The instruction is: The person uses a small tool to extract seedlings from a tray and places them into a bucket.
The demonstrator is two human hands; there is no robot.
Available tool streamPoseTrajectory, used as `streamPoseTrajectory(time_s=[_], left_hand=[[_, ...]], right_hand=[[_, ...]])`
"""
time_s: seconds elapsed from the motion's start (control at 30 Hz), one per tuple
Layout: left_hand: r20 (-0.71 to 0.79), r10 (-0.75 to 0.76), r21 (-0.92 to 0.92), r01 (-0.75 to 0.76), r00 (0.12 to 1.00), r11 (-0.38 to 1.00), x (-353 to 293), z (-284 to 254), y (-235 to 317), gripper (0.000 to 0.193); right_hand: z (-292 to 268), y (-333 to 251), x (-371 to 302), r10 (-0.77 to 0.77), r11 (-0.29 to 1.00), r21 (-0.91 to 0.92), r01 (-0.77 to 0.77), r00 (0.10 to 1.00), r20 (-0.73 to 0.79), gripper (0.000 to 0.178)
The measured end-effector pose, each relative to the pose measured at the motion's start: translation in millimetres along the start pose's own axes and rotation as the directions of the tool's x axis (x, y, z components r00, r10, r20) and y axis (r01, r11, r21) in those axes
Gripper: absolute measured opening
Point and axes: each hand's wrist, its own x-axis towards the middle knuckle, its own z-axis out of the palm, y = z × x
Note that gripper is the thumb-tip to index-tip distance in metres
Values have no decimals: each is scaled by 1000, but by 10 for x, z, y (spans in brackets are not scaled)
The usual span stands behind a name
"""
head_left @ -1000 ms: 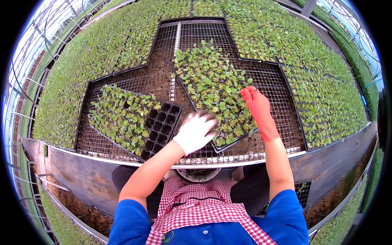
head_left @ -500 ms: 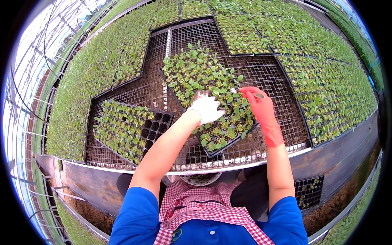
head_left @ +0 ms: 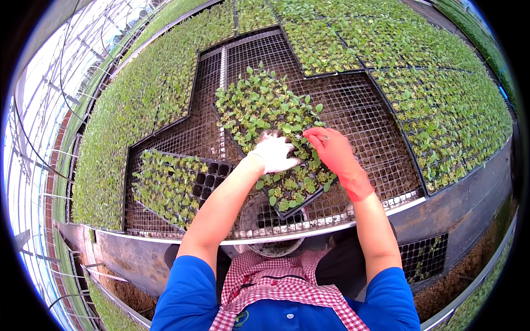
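Observation:
A black plug tray of green seedlings (head_left: 256, 102) lies slantwise on the mesh bench in front of me. My left hand (head_left: 273, 153), in a white glove with dark, soiled fingertips, rests over its middle with fingers apart among the leaves. To the right, my right hand (head_left: 333, 150) wears a long red rubber glove. Its fingers are pinched on a small thin tool (head_left: 325, 138), mostly covered by the glove, its tip reaching toward the plants by my left hand. Left of my left forearm sits a second seedling tray (head_left: 168, 182); several cells at its right end hold no plants.
Seedling trays in dense blocks (head_left: 436, 121) border the bare wire mesh (head_left: 364, 118) on the left, far and right sides. A round bucket (head_left: 276, 248) stands below the bench's front edge (head_left: 326, 227). Lower right is another black cell tray (head_left: 424, 256).
My right hand has moved left and slightly down, closer to my left hand. A white bit at its fingertips no longer shows. My left hand stays on the tray; the whole view has shifted slightly.

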Motion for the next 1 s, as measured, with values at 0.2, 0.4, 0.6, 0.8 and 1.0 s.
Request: streamPoseTrajectory(time_s=[0.2,0.4,0.6,0.8,1.0], left_hand=[[26,1,17,-2,1000,1000,46,18,44,64],[-6,18,30,-18,1000,999,53,62,37,63],[-71,16,13,-15,997,1000,46,143,31,62],[-51,13,24,-12,999,1000,56,118,57,62],[21,-8,36,7,1000,999,65,81,81,64]], right_hand=[[-10,-8,7,-17,1000,-14,18,998,54,17],[38,4,10,-73,995,-69,76,996,46,15],[56,5,13,-85,993,-88,84,996,-1,11],[76,67,26,-66,995,-80,66,998,8,11],[119,102,3,-48,997,-58,49,999,25,12]])
